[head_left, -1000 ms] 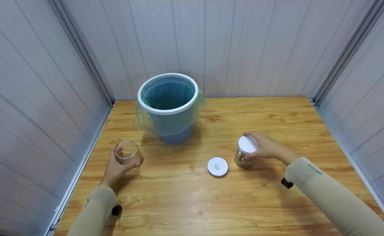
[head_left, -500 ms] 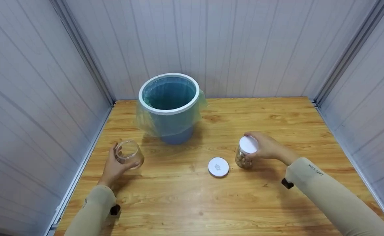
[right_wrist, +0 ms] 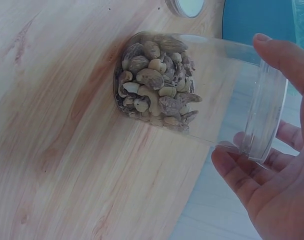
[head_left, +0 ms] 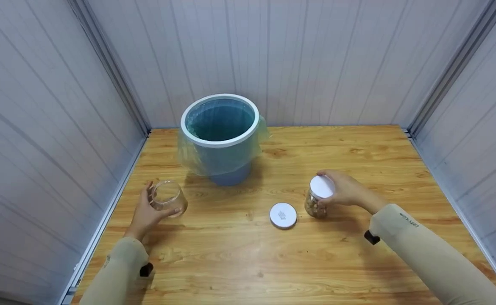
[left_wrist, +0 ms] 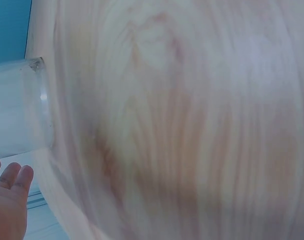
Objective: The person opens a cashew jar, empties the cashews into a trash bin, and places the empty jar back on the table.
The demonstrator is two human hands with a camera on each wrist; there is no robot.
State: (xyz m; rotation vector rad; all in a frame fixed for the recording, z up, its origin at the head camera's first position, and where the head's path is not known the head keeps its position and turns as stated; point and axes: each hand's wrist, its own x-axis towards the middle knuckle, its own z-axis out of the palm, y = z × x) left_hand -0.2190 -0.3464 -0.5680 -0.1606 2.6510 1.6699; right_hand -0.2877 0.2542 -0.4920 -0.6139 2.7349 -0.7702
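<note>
On the left, an open-topped clear jar point(head_left: 179, 206) stands with nothing visible inside. My left hand point(head_left: 146, 217) is beside it, thumb across its near side and fingers loosely spread along its left. The left wrist view shows the fingertips point(left_wrist: 23, 172) just off the jar wall point(left_wrist: 17, 110). Farther right, my right hand point(head_left: 344, 189) grips a white lid point(head_left: 321, 186) seated on a second clear jar. Thumb and fingers curl round the lid's edge. That jar is about half full of mixed nuts point(right_wrist: 154, 82), cashews among them.
A loose white lid point(head_left: 283, 215) lies on the wooden table point(head_left: 231, 262) just left of the nut jar. Farther back stands a blue bin with a white rim point(head_left: 220, 144) and a thin green liner bag point(head_left: 197, 159). Pale panel walls point(head_left: 290, 63) enclose the back and sides.
My left fingers have loosened and drawn slightly left of the jar, which stays in place. My right hand keeps its hold on the lid. The head view has shifted slightly.
</note>
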